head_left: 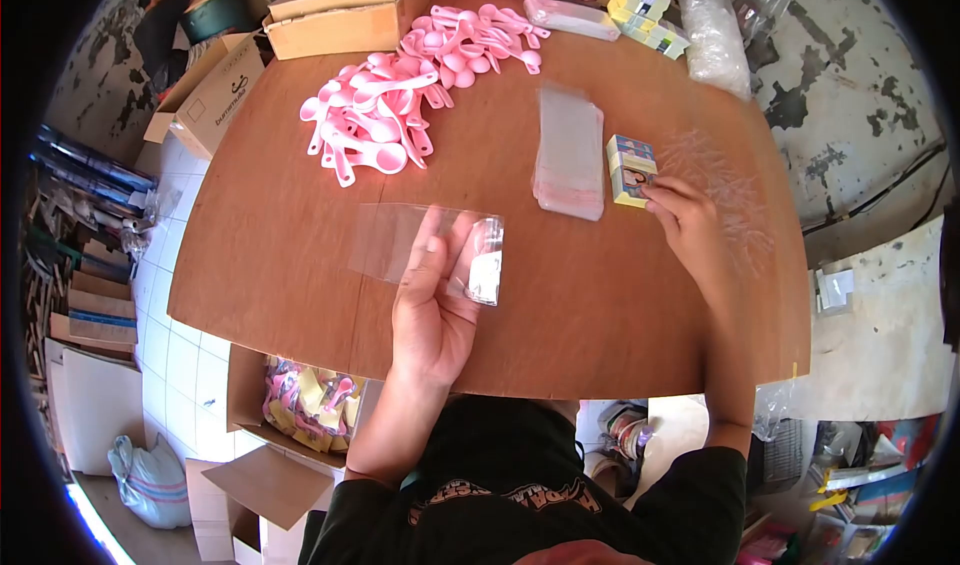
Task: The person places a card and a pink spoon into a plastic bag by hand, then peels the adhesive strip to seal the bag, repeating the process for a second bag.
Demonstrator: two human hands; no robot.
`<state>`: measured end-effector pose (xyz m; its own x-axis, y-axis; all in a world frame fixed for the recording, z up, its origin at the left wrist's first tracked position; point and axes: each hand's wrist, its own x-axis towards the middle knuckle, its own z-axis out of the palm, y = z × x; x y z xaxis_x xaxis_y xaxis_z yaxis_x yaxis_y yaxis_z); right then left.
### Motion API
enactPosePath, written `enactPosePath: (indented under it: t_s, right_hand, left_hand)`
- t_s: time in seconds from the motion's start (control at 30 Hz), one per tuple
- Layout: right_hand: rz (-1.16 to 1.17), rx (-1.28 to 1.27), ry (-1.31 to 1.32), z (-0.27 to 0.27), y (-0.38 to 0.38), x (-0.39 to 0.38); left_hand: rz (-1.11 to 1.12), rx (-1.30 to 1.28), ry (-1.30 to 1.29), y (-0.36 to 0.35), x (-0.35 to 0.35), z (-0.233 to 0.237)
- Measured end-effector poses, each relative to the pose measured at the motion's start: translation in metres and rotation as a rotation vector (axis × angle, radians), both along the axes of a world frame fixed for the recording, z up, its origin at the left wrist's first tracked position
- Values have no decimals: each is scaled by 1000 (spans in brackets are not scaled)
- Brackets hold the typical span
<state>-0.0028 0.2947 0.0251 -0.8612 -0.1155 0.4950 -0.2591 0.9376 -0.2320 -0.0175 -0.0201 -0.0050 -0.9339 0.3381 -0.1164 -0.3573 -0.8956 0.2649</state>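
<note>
The left hand pinches a clear plastic bag, the right hand bunches fingertips on printed cards, and a far-left carton apparently reads "bumimulia".

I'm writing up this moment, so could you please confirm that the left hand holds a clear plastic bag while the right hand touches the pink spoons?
Not quite: the right hand is at the stack of printed cards, not the pink spoons, as the head view shows. The left hand does hold a clear plastic bag.

Looks smooth on pink round-bowled plastic spoons and broad brown wooden tabletop, glossy on clear rectangular plastic bag.
</note>
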Motion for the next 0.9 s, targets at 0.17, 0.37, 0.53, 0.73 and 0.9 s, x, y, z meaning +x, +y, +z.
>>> enactPosePath:
  t_s: [0.17, 0.37, 0.53, 0.73, 0.9]
  right_hand:
    - [-187, 55, 144, 27, -17, 16]
    - [64, -674, 32, 30, -57, 29]
    - [313, -816, -219, 27, -88, 39]
    - [343, -1049, -255, 6, -116, 44]
    - [364, -1096, -202, -4, -129, 42]
  left_hand:
    - [64, -134, 21, 3, 2, 3]
    - [77, -189, -3, 5, 3, 2]
    - [123, -227, 42, 5, 4, -4]
    - [193, -252, 58, 7, 6, -2]
    - [207, -243, 100, 8, 4, -2]
